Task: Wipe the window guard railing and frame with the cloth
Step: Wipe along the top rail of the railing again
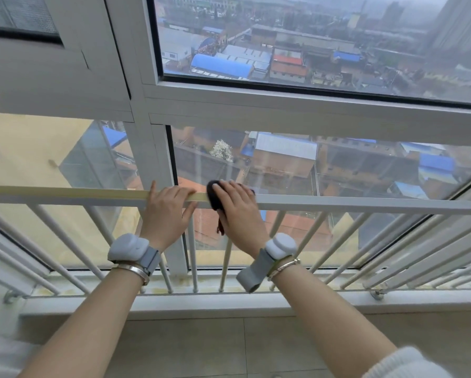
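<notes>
Cloth on the top rail, one hand steadying beside it.

Nearest, both forearms reach forward over the sill. The left hand (169, 207) curls over the top rail (365, 204); just right of it, the right hand (238, 207) presses a dark cloth (214, 196) onto that rail, fingers wrapped over it. The rail's long axis runs left to right, so unwiped length likely lies rightward. Beyond, the window frame (283, 103).
</notes>
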